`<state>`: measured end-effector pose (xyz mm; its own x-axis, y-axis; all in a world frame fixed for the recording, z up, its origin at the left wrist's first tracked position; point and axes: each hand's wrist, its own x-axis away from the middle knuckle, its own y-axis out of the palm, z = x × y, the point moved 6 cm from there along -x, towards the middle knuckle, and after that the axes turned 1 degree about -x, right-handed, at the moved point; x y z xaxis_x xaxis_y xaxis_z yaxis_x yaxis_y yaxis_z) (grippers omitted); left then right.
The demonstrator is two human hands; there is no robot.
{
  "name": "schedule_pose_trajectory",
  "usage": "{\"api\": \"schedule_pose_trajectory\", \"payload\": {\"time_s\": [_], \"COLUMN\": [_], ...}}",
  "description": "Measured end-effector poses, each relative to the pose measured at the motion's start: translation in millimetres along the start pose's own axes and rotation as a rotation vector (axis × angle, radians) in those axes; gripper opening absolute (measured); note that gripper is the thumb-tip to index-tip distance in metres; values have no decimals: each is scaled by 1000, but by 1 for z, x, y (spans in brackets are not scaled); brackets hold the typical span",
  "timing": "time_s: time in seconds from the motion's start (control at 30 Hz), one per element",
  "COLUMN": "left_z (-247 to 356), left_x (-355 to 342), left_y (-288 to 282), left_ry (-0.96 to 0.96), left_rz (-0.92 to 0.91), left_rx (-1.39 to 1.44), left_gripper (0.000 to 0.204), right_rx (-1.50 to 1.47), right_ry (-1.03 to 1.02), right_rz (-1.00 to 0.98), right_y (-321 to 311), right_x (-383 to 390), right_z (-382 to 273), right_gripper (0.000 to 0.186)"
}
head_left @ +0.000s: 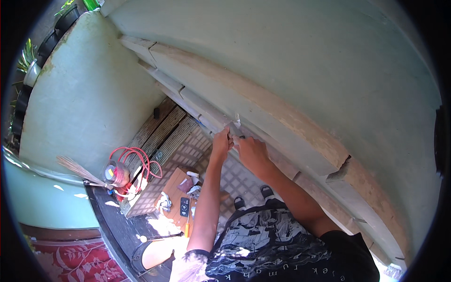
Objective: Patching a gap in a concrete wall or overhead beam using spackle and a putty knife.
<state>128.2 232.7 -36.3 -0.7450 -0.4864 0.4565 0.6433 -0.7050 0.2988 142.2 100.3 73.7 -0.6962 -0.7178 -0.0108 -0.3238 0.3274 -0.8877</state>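
My left hand (221, 143) and my right hand (251, 151) are close together in front of the stepped ledge (221, 116) on the wall. Between them shows a small grey, flat piece (234, 130); its kind is too small to tell. The left fingers are pinched at the near side of it. A short dark end shows at the right hand, whose fingers are curled closed, and what they wrap is mostly hidden. Just beyond the fingertips, a torn whitish bit (237, 121) sticks up at the ledge.
A low wooden table (173, 189) at lower left bears a black phone (184, 206), an orange-handled tool (186, 229) and crumpled wrappers. Behind it are a looped red hose (156, 165), a twig broom (80, 169) and planks (159, 123). The right ledge has a broken gap (339, 171).
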Motion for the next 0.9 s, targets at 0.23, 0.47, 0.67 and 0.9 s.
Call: {"api": "schedule_pose_trajectory", "payload": {"time_s": [0.23,0.47,0.67,0.9], "left_z": [2,7,17,8], "left_x": [3,-3,-2,-1], "left_y": [5,0,5,8], "left_ry": [-48,-35,-19,-5], "left_rz": [-81,-81,-47,-33], "left_rx": [13,-5,-74,-65], "left_gripper": [37,37,38,39], "right_rx": [-4,-33,20,-13], "right_ry": [18,4,18,30], "right_rz": [-106,-65,-106,-73], "right_y": [-13,-18,-26,-19], "right_x": [-16,-29,-31,-21], "right_z": [-6,-11,-19,-12], "right_gripper": [14,14,15,15]}}
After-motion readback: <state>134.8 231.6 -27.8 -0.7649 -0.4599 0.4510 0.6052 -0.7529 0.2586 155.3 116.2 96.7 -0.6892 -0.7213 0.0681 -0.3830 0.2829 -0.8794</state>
